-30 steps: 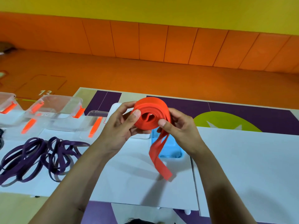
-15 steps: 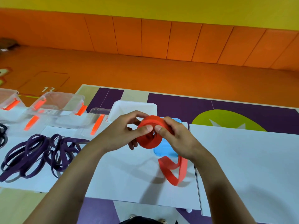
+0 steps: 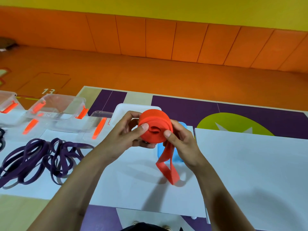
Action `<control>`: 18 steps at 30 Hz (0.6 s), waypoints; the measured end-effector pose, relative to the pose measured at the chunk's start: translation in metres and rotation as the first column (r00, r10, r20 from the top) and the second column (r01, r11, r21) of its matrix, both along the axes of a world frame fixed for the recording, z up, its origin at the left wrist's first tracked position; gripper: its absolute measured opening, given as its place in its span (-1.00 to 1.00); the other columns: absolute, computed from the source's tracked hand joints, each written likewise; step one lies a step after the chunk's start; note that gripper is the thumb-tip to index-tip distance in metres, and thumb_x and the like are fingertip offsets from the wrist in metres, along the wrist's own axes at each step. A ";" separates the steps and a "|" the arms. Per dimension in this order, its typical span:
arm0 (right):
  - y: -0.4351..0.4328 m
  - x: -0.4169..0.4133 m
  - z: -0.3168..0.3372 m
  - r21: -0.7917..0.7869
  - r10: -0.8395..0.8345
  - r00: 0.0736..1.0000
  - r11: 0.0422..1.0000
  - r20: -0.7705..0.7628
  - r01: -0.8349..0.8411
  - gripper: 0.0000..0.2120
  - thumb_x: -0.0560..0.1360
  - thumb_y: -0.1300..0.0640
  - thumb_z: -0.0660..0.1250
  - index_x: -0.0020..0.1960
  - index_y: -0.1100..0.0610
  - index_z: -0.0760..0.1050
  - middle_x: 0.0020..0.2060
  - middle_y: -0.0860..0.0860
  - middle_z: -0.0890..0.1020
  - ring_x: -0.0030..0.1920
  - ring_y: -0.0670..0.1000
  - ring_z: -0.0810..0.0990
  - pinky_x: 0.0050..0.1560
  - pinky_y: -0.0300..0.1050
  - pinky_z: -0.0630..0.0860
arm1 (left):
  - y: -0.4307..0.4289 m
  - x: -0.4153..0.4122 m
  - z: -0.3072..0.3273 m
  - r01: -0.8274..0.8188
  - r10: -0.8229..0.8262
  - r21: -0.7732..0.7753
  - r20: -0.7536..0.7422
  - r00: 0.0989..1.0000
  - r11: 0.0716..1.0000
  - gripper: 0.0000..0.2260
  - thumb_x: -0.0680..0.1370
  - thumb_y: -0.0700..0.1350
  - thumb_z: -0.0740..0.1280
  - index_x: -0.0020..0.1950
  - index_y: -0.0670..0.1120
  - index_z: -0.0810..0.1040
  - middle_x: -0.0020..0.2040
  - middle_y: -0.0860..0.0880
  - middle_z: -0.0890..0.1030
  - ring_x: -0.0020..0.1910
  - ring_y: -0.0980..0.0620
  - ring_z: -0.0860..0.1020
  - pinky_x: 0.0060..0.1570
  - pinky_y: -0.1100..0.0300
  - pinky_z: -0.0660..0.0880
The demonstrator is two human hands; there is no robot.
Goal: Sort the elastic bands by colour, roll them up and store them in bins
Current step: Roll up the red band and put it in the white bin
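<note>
Along the far left edge of the tabletop point(image 3: 250, 164) stand clear bins point(image 3: 56, 110) of hard see-through plastic with orange clips; whether any holds a roll cannot be told. Toward the front left lie the purple bands point(image 3: 41, 157), flat, matte, rubbery loops in a loose tangle, not yet rolled. Near the middle of the far edge sits a white tub point(image 3: 126, 109), smooth and round-cornered.

Just in front of the tub, lifted off the tabletop, is the orange band point(image 3: 155, 125): a wide, flat strip wound into a thick coil with a puckered centre. The left hand point(image 3: 123, 137) grasps the coil, thumb pressed on its near face and fingers curled behind. The right hand point(image 3: 181, 144) pinches the opposite rim, thumb on the face, fingers round the back. Between the wrists the unwound tail hangs down as a doubled loop over a blue tray point(image 3: 160, 150); whether its end touches the tabletop I cannot tell.

The likely trouble is the stretch in the rubber: if either thumb eases, the wraps could spring apart or slide sideways into a cone, and the coil would have to be started over. The hanging loop shows a twist, which could wind in crooked and leave a lumpy roll that sits badly in a bin. The last turn will probably need pinning until the roll is set down.
</note>
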State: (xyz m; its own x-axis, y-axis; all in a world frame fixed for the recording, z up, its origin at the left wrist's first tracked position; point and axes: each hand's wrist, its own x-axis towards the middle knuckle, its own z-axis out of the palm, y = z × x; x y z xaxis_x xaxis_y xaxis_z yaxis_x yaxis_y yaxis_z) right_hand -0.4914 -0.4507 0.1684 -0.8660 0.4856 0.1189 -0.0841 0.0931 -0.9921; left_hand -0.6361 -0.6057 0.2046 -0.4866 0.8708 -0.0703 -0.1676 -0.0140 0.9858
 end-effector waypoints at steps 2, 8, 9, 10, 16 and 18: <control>-0.002 -0.004 0.001 0.009 -0.017 1.000 1.000 0.008 0.017 -0.71 0.61 -0.02 0.29 0.28 0.05 0.57 -0.09 0.03 0.63 -0.22 -0.01 0.56 -0.14 -0.11 0.54 | 0.001 0.003 -0.006 0.001 -0.003 0.021 0.118 0.993 1.000 -0.67 0.58 -0.09 0.38 0.29 -0.14 0.41 0.19 -0.13 0.65 0.08 -0.31 0.69 0.01 -0.15 0.65; 0.008 -0.001 0.009 0.109 0.100 0.981 0.987 0.167 -0.119 -0.69 0.62 0.03 0.34 0.34 0.07 0.54 -0.10 -0.27 0.66 -0.08 -0.22 0.63 -0.05 -0.33 0.53 | -0.008 -0.016 0.004 0.014 -0.108 -0.303 -0.295 0.949 0.953 -0.64 0.51 0.12 0.41 0.22 -0.01 0.48 0.21 0.00 0.60 -0.17 -0.18 0.72 -0.21 -0.08 0.67; 0.008 -0.002 0.009 0.134 0.122 0.972 0.979 0.199 -0.151 -0.66 0.60 -0.02 0.37 0.34 0.02 0.55 0.02 -0.21 0.66 0.06 -0.15 0.65 0.08 -0.22 0.56 | -0.010 -0.020 0.009 -0.011 -0.131 -0.332 -0.400 0.907 0.943 -0.62 0.48 0.17 0.42 0.22 0.05 0.50 0.19 0.05 0.59 -0.21 -0.14 0.70 -0.28 -0.01 0.66; 0.008 -0.003 0.009 0.164 0.141 0.964 0.970 0.225 -0.180 -0.64 0.57 -0.07 0.40 0.33 -0.01 0.56 0.09 -0.15 0.65 0.15 -0.06 0.64 0.19 -0.08 0.58 | -0.010 -0.022 0.013 -0.017 -0.158 -0.347 -0.469 0.869 0.938 -0.61 0.46 0.21 0.42 0.23 0.12 0.51 0.17 0.08 0.58 -0.24 -0.12 0.68 -0.33 0.04 0.64; 0.002 -0.007 0.015 0.136 0.123 0.974 0.979 0.193 -0.151 -0.65 0.46 -0.16 0.45 0.19 -0.05 0.61 0.03 -0.13 0.68 0.06 -0.06 0.66 0.08 -0.12 0.61 | -0.008 -0.023 0.016 0.097 -0.274 -0.354 -0.492 0.826 0.930 -0.71 0.52 0.18 0.39 0.19 0.14 0.55 0.12 0.07 0.59 -0.15 -0.15 0.70 -0.26 -0.06 0.69; 0.003 -0.004 0.014 0.153 0.076 0.982 0.983 0.174 -0.103 -0.69 0.46 -0.16 0.44 0.13 -0.05 0.61 -0.09 -0.18 0.66 -0.12 -0.12 0.61 -0.05 -0.22 0.54 | -0.009 -0.021 0.009 0.079 -0.200 -0.278 -0.439 0.876 0.957 -0.72 0.53 0.15 0.40 0.20 0.10 0.54 0.12 0.07 0.58 -0.09 -0.16 0.70 -0.26 -0.10 0.68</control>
